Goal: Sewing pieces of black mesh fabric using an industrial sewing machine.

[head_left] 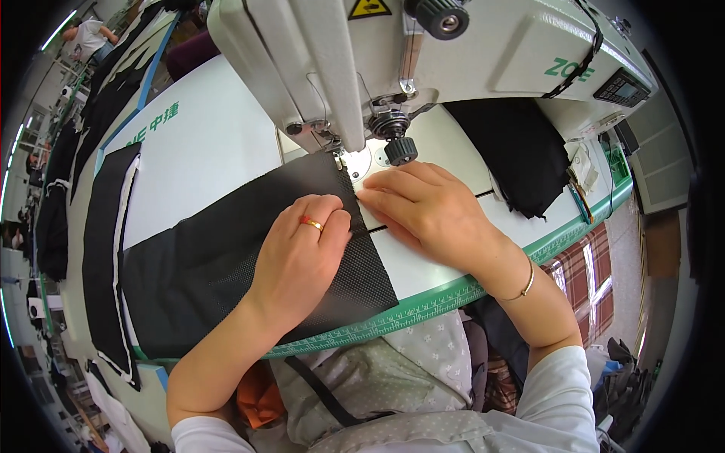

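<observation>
We are pressing our left hand [302, 253], fingers flat, on the black mesh fabric panel [226, 264] lying on the white worktop [204, 143]; our right hand [423, 204], fingertips together, is steadying its edge near the white sewing machine's [423, 53] needle, risking a pricked finger or a crooked seam.

Left hand [302, 249]: red-and-gold ring [310, 223] on one of the fingers. Right hand [423, 208]: thin gold bangle [526, 283] at wrist. White sleeves pushed up both forearms. Pale grey dotted apron [393, 377] with dark strap across lap.

Both hands, L hand [302, 249] & R hand [423, 208], flat on black mesh fabric [226, 257] at sewing machine [377, 68].
</observation>
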The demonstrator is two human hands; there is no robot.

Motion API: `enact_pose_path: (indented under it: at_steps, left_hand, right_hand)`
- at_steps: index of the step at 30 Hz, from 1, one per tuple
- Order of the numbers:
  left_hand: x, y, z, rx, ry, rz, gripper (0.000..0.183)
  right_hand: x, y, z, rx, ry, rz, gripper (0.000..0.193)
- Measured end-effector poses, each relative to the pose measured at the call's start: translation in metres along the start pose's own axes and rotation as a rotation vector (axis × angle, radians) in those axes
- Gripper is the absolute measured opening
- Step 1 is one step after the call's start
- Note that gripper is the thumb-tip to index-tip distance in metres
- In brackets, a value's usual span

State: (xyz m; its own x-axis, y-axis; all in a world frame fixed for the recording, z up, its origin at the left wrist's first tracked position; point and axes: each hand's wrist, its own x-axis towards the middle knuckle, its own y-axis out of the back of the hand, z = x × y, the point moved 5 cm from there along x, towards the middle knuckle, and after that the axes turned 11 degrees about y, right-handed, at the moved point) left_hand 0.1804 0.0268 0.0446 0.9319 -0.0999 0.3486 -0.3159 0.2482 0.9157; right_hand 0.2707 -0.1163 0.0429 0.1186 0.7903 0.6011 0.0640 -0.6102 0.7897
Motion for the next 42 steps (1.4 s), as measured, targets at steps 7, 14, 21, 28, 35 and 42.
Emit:
enact_pose_path:
  at_steps: [7, 14, 21, 28, 35, 42]
  left_hand:
    - [-0.005, 0.003, 0.004, -0.032, -0.014, 0.046, 0.027]
    - [-0.011, 0.008, -0.008, 0.047, 0.013, -0.099, 0.059]
    - [-0.004, -0.001, -0.023, 0.057, 0.029, -0.113, 0.062]
    - [0.008, -0.004, -0.033, 0.07, 0.045, -0.082, 0.063]
    - [0.012, -0.007, -0.034, 0.083, 0.067, -0.055, 0.061]
    - [0.012, -0.007, -0.034, 0.067, 0.068, -0.062, 0.064]
  right_hand:
    - [0.002, 0.0, -0.004, -0.03, 0.014, 0.009, 0.026]
    - [0.006, -0.001, -0.006, -0.035, 0.032, -0.024, 0.025]
    - [0.007, -0.002, -0.002, -0.061, -0.03, -0.127, 0.037]
    - [0.004, -0.008, 0.0, -0.186, -0.094, -0.212, 0.045]
    - [0.003, -0.006, 0.0, -0.167, -0.098, -0.165, 0.042]
    - [0.002, -0.007, -0.001, -0.125, -0.098, -0.152, 0.041]
